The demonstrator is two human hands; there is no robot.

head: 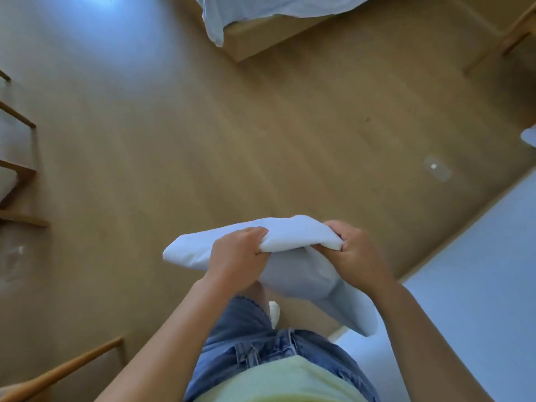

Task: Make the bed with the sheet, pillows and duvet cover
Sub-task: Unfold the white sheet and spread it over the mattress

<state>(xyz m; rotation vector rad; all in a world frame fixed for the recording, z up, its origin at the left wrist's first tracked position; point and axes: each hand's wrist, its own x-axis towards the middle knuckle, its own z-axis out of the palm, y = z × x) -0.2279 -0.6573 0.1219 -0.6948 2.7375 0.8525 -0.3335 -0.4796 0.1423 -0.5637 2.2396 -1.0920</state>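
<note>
A light wood-grain floor (188,134) fills the room, with a bluish glare (95,10) at its far left, a wooden chair frame (21,169) at the left edge, a wooden bed base (261,39) at the top and a pale wall (478,256) on the right.

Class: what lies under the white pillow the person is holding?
Below the pillow, gripped by the left hand and right hand, show a bare knee, a white shoe and wood floor; the rest is covered.

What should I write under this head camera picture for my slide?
Both hands, left hand and right hand, grip a white pillow above the wooden floor.
</note>
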